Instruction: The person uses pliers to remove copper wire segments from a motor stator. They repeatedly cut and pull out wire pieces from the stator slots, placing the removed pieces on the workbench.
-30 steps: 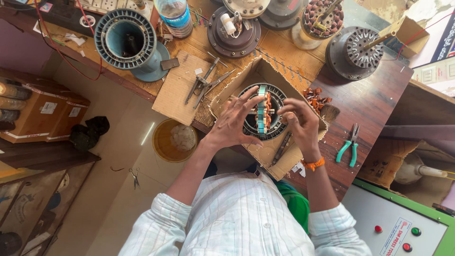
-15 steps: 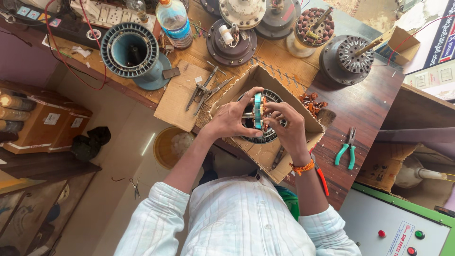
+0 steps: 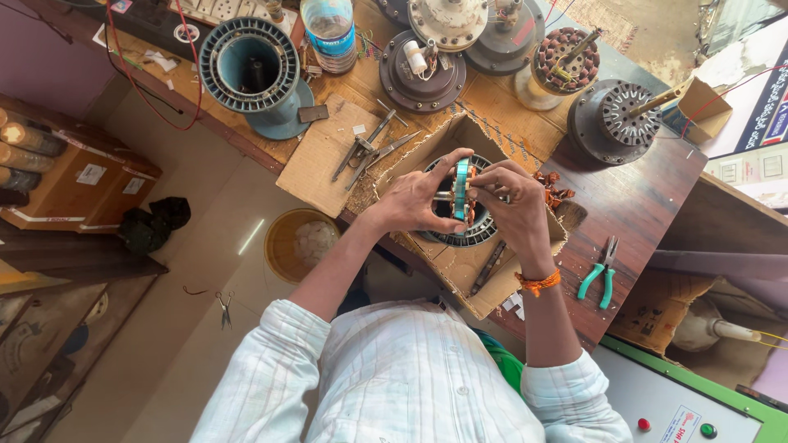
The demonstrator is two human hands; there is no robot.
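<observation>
My left hand [image 3: 417, 199] and my right hand [image 3: 512, 205] meet over a round motor stator [image 3: 461, 233] with copper windings, which lies in an open cardboard box [image 3: 460, 271] on the wooden workbench [image 3: 636, 205]. Between the fingers of both hands stands a teal strip [image 3: 461, 187], held upright over the stator's middle. An orange thread band circles my right wrist. The stator's centre is hidden by my fingers.
Pliers and cutters [image 3: 365, 148] lie on a cardboard sheet to the left. Green-handled pliers [image 3: 601, 276] lie at the right. Several motor housings, a large ribbed stator [image 3: 250, 66] and a water bottle [image 3: 331, 33] stand behind. A bucket [image 3: 300, 244] and scissors [image 3: 224, 308] are on the floor.
Both hands have drawn together over the stator, and the teal strip now stands upright between their fingers. The view has shifted slightly.
</observation>
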